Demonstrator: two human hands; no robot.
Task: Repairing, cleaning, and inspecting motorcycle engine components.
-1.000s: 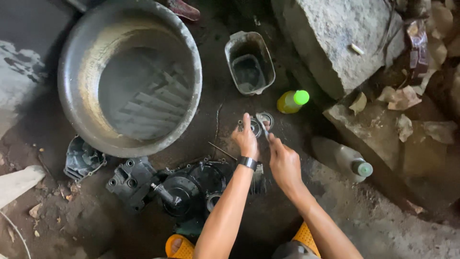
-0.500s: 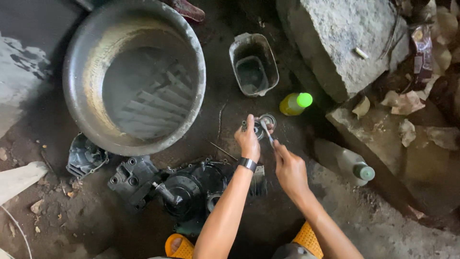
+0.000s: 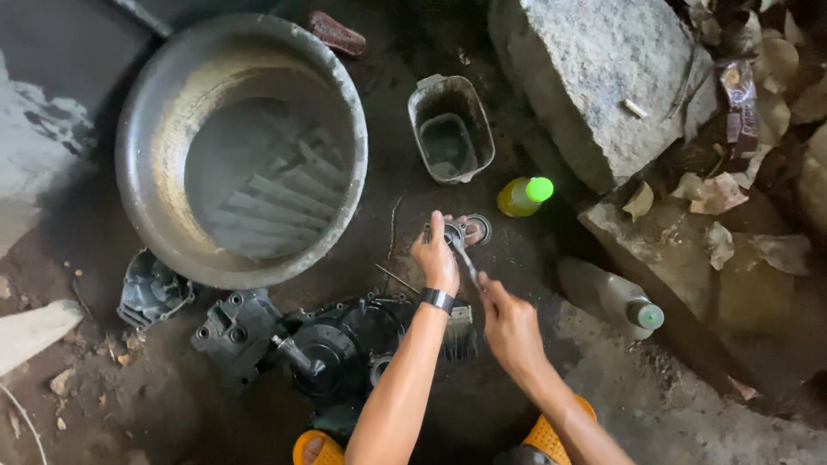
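Metal ring (image 3: 454,232) on the dirt floor (image 3: 448,413) — left hand (image 3: 437,258) clamps it steady, so the right hand (image 3: 508,323), gripping a thin tool (image 3: 466,260), can work it — near the yellow bottle (image 3: 522,196).

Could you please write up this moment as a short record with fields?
Setting: dirt ground beside a large grey stone block
Left hand: grips a small round grey metal part
Right hand: holds a thin metal tool against that part
Nearby: wide round metal basin, grey plastic tub, yellow bottle with green cap, dark engine casing
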